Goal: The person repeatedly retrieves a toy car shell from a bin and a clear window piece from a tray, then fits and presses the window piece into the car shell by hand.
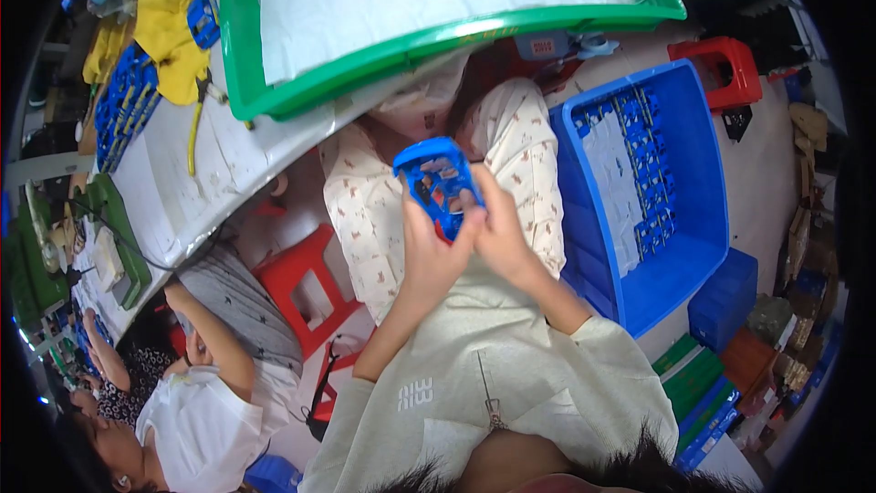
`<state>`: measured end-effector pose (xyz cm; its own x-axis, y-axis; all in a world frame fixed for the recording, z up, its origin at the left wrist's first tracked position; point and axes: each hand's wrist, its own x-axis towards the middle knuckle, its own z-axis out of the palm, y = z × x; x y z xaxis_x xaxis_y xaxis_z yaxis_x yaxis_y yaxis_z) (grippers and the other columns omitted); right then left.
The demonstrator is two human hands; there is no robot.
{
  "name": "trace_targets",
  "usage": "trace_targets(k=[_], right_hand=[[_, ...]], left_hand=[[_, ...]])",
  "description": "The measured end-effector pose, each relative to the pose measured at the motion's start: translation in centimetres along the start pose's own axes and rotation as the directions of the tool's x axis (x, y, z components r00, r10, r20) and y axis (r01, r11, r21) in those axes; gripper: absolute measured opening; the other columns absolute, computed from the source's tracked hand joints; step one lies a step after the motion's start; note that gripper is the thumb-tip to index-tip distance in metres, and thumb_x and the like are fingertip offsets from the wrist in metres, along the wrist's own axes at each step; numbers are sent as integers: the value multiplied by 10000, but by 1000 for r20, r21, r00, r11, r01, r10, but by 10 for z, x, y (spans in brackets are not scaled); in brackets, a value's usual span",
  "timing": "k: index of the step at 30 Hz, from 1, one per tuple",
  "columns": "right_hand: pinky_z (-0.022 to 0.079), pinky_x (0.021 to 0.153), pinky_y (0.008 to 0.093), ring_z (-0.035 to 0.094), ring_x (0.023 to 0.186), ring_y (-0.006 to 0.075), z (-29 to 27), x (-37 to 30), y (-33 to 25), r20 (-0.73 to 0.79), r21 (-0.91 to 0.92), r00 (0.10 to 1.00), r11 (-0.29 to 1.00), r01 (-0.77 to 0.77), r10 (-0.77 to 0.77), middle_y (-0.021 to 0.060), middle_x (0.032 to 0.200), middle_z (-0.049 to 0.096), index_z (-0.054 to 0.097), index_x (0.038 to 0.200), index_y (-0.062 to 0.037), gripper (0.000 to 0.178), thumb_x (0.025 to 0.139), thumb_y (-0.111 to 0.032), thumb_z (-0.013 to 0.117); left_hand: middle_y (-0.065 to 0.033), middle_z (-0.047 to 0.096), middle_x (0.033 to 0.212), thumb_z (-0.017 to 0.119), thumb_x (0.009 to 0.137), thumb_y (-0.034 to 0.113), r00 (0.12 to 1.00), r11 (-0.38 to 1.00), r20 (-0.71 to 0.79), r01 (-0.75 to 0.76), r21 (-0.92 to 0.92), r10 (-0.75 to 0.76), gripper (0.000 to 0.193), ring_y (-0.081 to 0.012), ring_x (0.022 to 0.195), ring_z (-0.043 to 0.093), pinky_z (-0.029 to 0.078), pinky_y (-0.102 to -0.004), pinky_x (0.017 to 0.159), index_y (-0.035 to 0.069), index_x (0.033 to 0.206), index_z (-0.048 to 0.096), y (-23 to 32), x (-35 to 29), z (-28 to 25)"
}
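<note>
Left hand [433, 251] and right hand [498, 228] grip a blue frame [447, 217] — white lettering [416, 394] on shirt [538, 383].

Red stool [315, 256] was seen left of fingers [490, 196]; yellow cloth [169, 27] was laid farther left and beyond. Second red stool [745, 84] was placed far right, beyond fingers. White-shirted person [196, 429] was seen lower left.

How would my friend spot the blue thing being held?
Find the big green tray up top. Below it, left hand and right hand grip a blue piece with openings. Unlike the blue pieces in the blue bin, it's held over patterned trousers.
</note>
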<state>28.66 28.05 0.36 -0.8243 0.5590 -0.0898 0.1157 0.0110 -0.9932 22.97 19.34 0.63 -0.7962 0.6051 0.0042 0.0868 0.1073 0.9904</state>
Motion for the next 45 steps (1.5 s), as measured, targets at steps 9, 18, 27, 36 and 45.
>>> trace_targets(k=[9, 18, 27, 36, 45], right_hand=[[434, 768, 283, 490, 932, 197, 31, -7, -26, 572, 122, 810, 990, 71, -129, 134, 1112, 404, 295, 1245, -12, 553, 788, -122, 585], [446, 663, 286, 526, 770, 162, 11, -4, -12, 464, 112, 870, 986, 126, -164, 95, 953, 491, 464, 1040, -16, 253, 811, -108, 522], [440, 619, 302, 538, 716, 179, -27, -17, 20, 277, 37, 952, 991, 126, -132, 104, 907, 520, 483, 986, -18, 209, 791, -84, 519], [416, 550, 218, 512, 641, 86, -102, -20, 37, -231, 74, 970, 992, 101, -81, 53, 788, 549, 539, 921, -27, 129, 795, -36, 509], [475, 488, 266, 566, 564, 140, -294, -86, 249, -750, -7, 600, 903, -429, 279, 92, 768, 590, 533, 961, -6, 211, 777, -87, 471]], left_hand=[[-125, 491, 1013, 531, 795, 135, 840, 992, -543, -55, -114, -16, 527, -185, 935, 491, 401, -327, 827, 39, 1234, 256, 31, 31, -127], [-250, 549, 961, 647, 675, 409, 758, 304, -648, 602, 738, 72, 641, -303, 895, 555, 433, -364, 750, -84, 1050, 482, -30, 112, -425], [-136, 567, 1034, 518, 837, 107, 700, 291, 91, -407, 866, 708, 253, -236, 975, 533, 392, -335, 849, -14, 1059, 530, 146, 162, -94], [-181, 557, 950, 555, 760, 138, 357, 188, 601, -926, 326, 715, 222, -325, 937, 515, 401, -378, 824, -6, 928, 537, 88, 347, 140], [-168, 598, 848, 554, 791, 193, 492, 257, 635, -866, 430, 596, 195, -311, 790, 574, 442, -380, 715, 18, 878, 557, 40, 366, 163]])
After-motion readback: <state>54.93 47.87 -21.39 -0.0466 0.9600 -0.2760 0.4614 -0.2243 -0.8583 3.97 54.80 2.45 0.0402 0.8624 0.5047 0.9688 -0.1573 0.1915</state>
